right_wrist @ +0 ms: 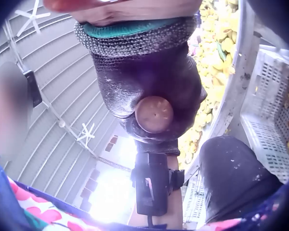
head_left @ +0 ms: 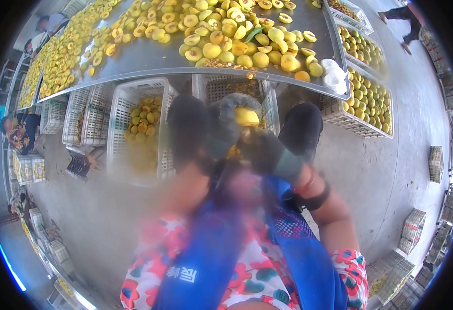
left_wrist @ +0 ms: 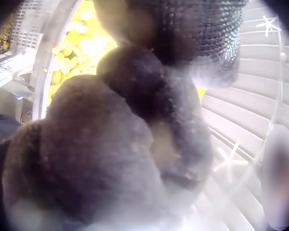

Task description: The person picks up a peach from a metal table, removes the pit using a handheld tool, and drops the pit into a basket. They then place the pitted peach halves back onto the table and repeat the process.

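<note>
In the head view, both gloved hands meet above the lap, between the knees. My left hand (head_left: pixel 224 124) holds a yellow peach (head_left: pixel 247 117), its gloved fingers curled over the top of the fruit. Just below and to the right, my right hand (head_left: pixel 270 152) is closed round a tool whose round brown handle end (right_wrist: pixel 154 114) sticks out of the fist in the right wrist view. The tool's working end is hidden between the hands. Dark glove fingers (left_wrist: pixel 96 149) fill the left wrist view and cover the fruit there.
A metal table (head_left: pixel 149 71) ahead bears many halved and whole peaches (head_left: pixel 226 31). Beneath its edge stand white crates, one holding peaches (head_left: pixel 144 116) and one between the knees (head_left: pixel 213 85). More full crates (head_left: pixel 368 106) are at the right. A white plastic bag (head_left: pixel 334 76) lies on the table corner.
</note>
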`<action>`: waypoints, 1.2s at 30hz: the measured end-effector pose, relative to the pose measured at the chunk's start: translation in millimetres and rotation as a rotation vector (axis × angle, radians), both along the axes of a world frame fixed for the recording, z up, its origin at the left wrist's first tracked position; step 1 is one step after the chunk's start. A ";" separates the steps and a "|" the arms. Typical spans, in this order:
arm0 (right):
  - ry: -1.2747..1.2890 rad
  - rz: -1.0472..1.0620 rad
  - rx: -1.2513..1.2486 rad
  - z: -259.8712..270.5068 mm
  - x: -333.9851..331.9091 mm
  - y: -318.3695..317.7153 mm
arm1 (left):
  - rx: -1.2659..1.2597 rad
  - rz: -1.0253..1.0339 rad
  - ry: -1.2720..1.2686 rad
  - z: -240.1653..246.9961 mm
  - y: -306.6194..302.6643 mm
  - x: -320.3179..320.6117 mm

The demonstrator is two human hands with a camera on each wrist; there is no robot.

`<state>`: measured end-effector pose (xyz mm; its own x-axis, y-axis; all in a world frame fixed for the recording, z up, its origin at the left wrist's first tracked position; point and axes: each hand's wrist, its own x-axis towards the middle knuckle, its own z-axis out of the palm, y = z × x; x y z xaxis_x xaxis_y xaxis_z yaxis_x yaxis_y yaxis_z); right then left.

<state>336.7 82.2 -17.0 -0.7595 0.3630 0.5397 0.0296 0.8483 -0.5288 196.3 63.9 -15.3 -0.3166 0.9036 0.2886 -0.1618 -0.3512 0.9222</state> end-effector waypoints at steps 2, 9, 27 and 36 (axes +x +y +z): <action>0.026 0.021 -0.049 -4.6 1.5 -2.1 | -0.009 -0.008 0.043 -1.6 -1.0 -0.8; -0.290 0.241 -1.377 60.8 13.4 5.6 | 0.083 -0.231 0.052 1.0 -1.1 -8.9; -0.307 0.155 -0.782 -13.9 -4.8 0.6 | -0.284 -0.150 -0.035 -0.9 -4.3 -17.8; -0.213 -0.012 -0.473 -14.6 -17.4 3.6 | -0.340 0.000 -0.216 15.1 -1.0 -16.7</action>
